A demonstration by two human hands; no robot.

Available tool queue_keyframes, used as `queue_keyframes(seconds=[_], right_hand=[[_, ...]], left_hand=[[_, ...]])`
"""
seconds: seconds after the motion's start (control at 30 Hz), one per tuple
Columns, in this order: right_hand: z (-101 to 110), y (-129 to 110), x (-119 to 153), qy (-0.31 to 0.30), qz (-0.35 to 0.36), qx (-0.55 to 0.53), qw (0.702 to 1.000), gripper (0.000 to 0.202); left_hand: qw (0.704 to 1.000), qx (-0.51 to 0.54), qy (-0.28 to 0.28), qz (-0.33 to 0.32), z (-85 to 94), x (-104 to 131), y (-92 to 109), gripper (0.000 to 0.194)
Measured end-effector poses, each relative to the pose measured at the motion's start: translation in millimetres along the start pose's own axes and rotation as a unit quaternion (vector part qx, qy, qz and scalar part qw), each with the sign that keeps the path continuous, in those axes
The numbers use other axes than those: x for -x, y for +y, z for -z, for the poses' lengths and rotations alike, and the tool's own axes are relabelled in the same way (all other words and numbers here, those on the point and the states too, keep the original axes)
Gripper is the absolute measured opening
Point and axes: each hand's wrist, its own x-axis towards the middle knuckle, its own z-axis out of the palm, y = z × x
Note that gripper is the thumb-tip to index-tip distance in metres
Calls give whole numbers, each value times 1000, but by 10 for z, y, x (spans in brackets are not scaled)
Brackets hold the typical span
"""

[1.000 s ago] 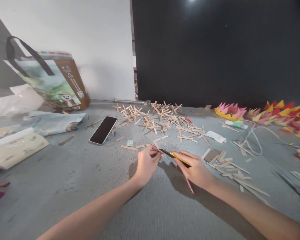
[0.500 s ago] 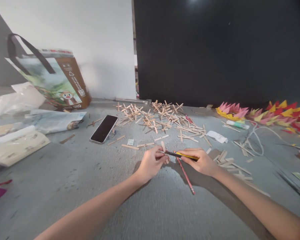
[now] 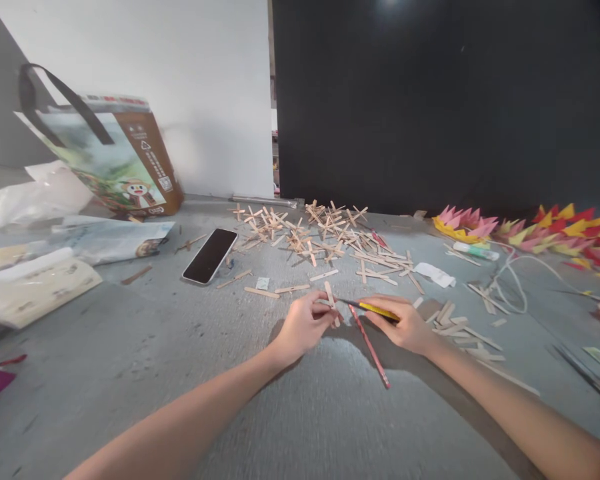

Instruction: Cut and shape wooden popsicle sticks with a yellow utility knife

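Note:
My left hand (image 3: pixel 304 323) pinches a wooden craft stick (image 3: pixel 329 295) between thumb and fingers, its upper end standing clear above them. Closed around a yellow-and-black utility knife (image 3: pixel 379 310), my right hand (image 3: pixel 403 325) points its dark, thin front end left at the stick. That tip ends close to the stick; whether it touches is too small to tell. Below and between my hands a red pencil (image 3: pixel 370 350) lies slanted on the grey table (image 3: pixel 290 420), its eraser end toward me.
Crossed craft sticks (image 3: pixel 300 233) are heaped behind my hands, with loose sticks (image 3: pixel 450 319) to the right. A phone (image 3: pixel 210 256), plastic packets (image 3: pixel 40 287) and a carrier bag (image 3: pixel 120 160) are left. Folded-paper pieces (image 3: pixel 465 223), a glue stick (image 3: pixel 476 251) and a white cable (image 3: pixel 525 287) lie right.
The knife has drawn back slightly to the right, off the stick. In my left hand the stick now shows more of its face. The view has shifted a little.

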Motion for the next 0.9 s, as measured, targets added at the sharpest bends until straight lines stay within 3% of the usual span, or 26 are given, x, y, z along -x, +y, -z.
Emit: queue_keyframes(seconds=[0.1,0.2,0.33,0.43,0.67,0.9], right_hand=[[-76,-90,-55,85,-17,46,995,21],[-159,-155,-182,56,72,98,991,15],[-278,-107,-317,17,188,157,969,32],[-349,-25,-328,7,186,138,973,37],[-356,-12,-276,5,188,103,977,26],[-369,-39,-277,-11,159,102,982,16]], left_hand=[[1000,-10,9,-2,1,-20,-14,27],[1000,-12,13,-20,4,-26,-26,24],[999,-1,-4,-51,26,-24,-67,41],[998,-17,16,-52,48,-39,-138,43],[995,-62,-20,-69,45,-33,-162,48],[979,-177,-9,-98,28,17,-6,25]])
